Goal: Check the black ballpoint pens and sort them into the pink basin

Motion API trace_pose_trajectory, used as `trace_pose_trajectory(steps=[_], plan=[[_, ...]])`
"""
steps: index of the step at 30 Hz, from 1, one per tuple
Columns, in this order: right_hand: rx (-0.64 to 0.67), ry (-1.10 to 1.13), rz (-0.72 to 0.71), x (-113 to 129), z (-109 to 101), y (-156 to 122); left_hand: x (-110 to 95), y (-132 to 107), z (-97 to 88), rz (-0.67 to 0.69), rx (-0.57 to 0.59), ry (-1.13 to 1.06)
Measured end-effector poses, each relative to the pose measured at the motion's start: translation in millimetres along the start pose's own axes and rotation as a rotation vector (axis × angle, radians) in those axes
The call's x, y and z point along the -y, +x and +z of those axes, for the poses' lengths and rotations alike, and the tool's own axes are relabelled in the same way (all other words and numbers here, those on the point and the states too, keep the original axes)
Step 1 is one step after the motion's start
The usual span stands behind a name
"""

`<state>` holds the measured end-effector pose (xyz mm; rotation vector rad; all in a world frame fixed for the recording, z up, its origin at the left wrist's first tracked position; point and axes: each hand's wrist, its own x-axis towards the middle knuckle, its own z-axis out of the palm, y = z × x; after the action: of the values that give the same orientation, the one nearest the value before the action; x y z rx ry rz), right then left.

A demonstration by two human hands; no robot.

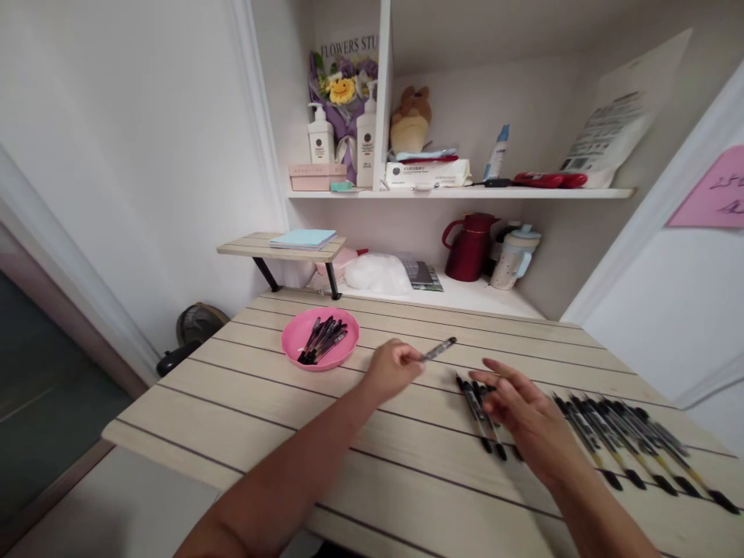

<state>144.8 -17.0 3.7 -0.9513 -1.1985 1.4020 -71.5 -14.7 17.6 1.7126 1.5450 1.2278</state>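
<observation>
My left hand [396, 367] pinches one end of a dark pen [440, 349] above the middle of the slatted table [244, 387]. The pen's other end points away to the upper right. With fingers apart, my right hand [520, 411] hovers over a small group of pens [475, 415] lying on the slats, partly covering them. Farther right, several pens [616, 438] lie side by side in a slanted row. Left of my left hand, a pink bowl [286, 335] holds several more pens [323, 341] in a loose pile.
At the table's back left stands a small raised shelf [249, 246] with light-blue paper [303, 239] on it. Behind the table, a red jug [470, 246] and a pale bottle [514, 258] stand in the cabinet. An upper shelf [465, 193] carries pump bottles and boxes.
</observation>
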Motion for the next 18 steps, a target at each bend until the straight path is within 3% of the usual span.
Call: trace_pose_trajectory(steps=[2, 5, 8, 13, 18], plan=[[-0.064, -0.096, -0.012, 0, -25, -9, 2, 9, -33.2, -0.051, -0.075, 0.302], [-0.166, -0.241, 0.013, -7, -64, -24, 15, 17, -83.0, -0.158, -0.127, 0.448], [-0.207, -0.378, 0.041, -21, -89, -37, 34, 21, -111.5, -0.292, -0.156, 0.582], [-0.222, -0.473, 0.072, -39, -91, -47, 53, 27, -107.3, -0.429, -0.122, 0.757], [-0.217, -0.513, 0.071, -40, -86, -49, 49, 29, -99.4, -0.448, -0.058, 0.872]])
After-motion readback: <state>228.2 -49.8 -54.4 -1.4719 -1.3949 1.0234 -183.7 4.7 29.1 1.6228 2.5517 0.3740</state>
